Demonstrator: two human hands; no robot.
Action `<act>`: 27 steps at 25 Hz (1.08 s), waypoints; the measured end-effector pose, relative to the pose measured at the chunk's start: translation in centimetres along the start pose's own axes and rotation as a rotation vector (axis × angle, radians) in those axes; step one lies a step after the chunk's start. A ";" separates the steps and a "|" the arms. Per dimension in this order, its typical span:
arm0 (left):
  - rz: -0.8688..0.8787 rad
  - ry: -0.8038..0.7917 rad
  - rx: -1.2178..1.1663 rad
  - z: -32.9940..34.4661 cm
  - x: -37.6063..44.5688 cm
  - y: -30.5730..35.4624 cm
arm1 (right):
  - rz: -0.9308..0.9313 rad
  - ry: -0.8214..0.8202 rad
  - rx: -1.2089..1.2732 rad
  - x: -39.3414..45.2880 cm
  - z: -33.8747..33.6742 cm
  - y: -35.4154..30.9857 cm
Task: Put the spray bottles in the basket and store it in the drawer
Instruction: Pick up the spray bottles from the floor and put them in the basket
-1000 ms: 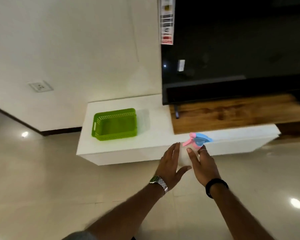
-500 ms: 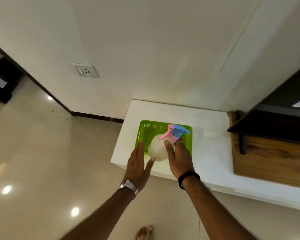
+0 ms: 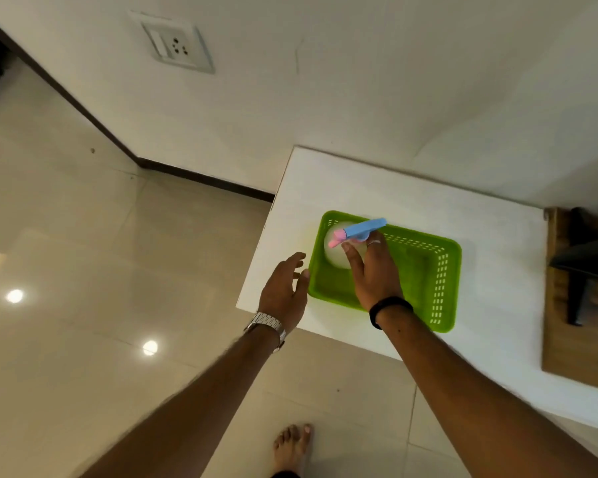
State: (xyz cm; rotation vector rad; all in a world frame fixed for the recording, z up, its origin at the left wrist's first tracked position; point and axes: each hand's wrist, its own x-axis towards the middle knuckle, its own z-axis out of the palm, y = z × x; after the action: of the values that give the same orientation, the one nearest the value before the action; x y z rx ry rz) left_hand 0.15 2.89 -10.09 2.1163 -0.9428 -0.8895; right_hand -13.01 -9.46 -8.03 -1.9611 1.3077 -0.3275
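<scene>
A green plastic basket [image 3: 439,277] with slotted walls sits on the white cabinet top [image 3: 377,188], near its left end. Inside the basket's left end stands a white round spray bottle [image 3: 337,251] with a blue and pink trigger head. My right hand [image 3: 373,270] holds the bottle from the right side, fingers wrapped on its body. My left hand [image 3: 283,291] hovers just left of the basket's near left corner, fingers spread and empty. No drawer is visible in this view.
A wooden shelf [image 3: 580,305] with a dark TV stand leg adjoins the cabinet on the right. A wall socket [image 3: 175,46] sits on the white wall above. Glossy tile floor [image 3: 83,270] lies to the left and below, with my bare foot [image 3: 294,446] on it.
My right hand has lowered the spray bottle into the basket's left end. My left hand has come off the bottle and now sits beside the basket. The view has moved closer.
</scene>
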 end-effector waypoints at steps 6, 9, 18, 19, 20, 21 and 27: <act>0.008 -0.060 0.031 -0.1 -0.1 0.1 | 0.013 0.011 0.034 0.8 1.7 -0.4; -0.014 -0.040 0.047 -0.3 -0.5 1.1 | 0.060 -0.046 0.029 0.0 1.2 -0.4; 0.292 -0.387 0.253 3.8 -13.7 3.9 | -0.005 -0.011 -0.282 -13.8 -4.4 3.2; 0.340 -0.576 0.396 5.8 -16.6 3.4 | 0.022 -0.044 -0.314 -17.0 -5.0 4.6; 0.370 -0.742 0.550 7.8 -19.2 2.6 | 0.057 -0.082 -0.332 -20.3 -5.5 6.4; 0.383 -0.860 0.690 9.6 -21.7 1.5 | 0.100 -0.123 -0.342 -23.9 -5.9 8.3; 0.282 -0.857 0.972 20.7 -31.6 -1.0 | 0.472 -0.200 -0.300 -46.2 -8.5 21.9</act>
State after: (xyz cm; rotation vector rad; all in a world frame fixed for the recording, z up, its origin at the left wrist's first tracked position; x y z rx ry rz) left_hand -31.79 22.92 -12.56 2.1831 -2.4398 -1.3956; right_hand -53.54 22.81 -9.03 -1.7863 1.7008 0.3022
